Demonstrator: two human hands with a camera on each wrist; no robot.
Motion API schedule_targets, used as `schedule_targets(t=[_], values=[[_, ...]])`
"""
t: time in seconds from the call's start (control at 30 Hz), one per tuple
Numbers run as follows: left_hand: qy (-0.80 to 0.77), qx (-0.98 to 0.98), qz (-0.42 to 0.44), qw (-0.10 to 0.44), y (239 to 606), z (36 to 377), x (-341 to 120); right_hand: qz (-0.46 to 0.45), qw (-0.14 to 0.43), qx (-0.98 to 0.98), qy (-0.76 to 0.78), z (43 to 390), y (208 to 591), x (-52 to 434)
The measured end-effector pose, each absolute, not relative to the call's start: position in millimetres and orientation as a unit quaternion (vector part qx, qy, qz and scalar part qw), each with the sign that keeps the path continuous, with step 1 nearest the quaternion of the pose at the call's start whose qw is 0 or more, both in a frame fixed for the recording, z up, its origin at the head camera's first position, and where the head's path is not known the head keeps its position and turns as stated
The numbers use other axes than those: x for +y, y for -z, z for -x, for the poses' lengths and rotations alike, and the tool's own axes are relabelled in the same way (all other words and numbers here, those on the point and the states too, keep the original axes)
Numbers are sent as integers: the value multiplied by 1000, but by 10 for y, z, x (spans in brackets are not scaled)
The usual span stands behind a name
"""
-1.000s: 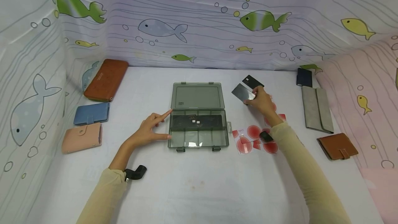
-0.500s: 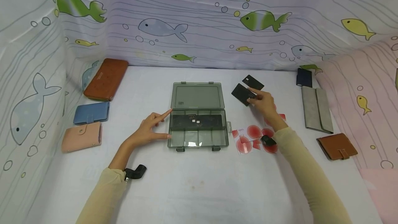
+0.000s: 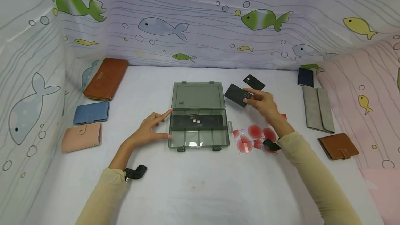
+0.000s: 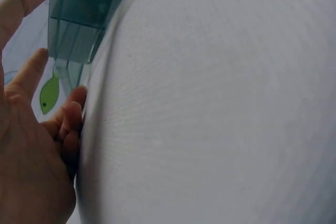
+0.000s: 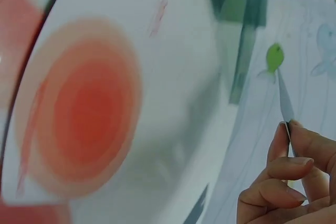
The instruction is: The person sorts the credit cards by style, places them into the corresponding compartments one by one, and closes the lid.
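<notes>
That black card (image 3: 237,94) pinched by one edge in the right hand (image 3: 264,102), just right of the open organizer box (image 3: 198,114), looks thin, light, stiff, probably slick, while the left hand (image 3: 149,129) braces the box, fingers spread.

A flat black card (image 3: 236,94) is pinched by one corner between the right hand's fingers (image 3: 252,97), lifted off the counter and tilted, sticking out to their left. The open grey compartment box (image 3: 199,114) touches the left hand's fingers (image 3: 162,116).
</notes>
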State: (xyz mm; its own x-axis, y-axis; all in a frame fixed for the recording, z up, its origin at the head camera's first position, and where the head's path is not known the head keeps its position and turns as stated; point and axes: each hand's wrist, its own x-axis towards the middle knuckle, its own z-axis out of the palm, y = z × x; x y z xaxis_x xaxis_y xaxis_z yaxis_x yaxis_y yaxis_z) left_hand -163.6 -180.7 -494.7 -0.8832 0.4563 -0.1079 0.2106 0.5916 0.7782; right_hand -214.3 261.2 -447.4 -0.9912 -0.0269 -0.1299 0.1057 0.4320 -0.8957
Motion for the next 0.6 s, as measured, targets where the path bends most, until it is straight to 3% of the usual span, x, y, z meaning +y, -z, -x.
schedule_targets(t=[0.6], values=[[-407,882,-183,153,4979,1655,-1822,101,165,805,561,1995,4360,1830]])
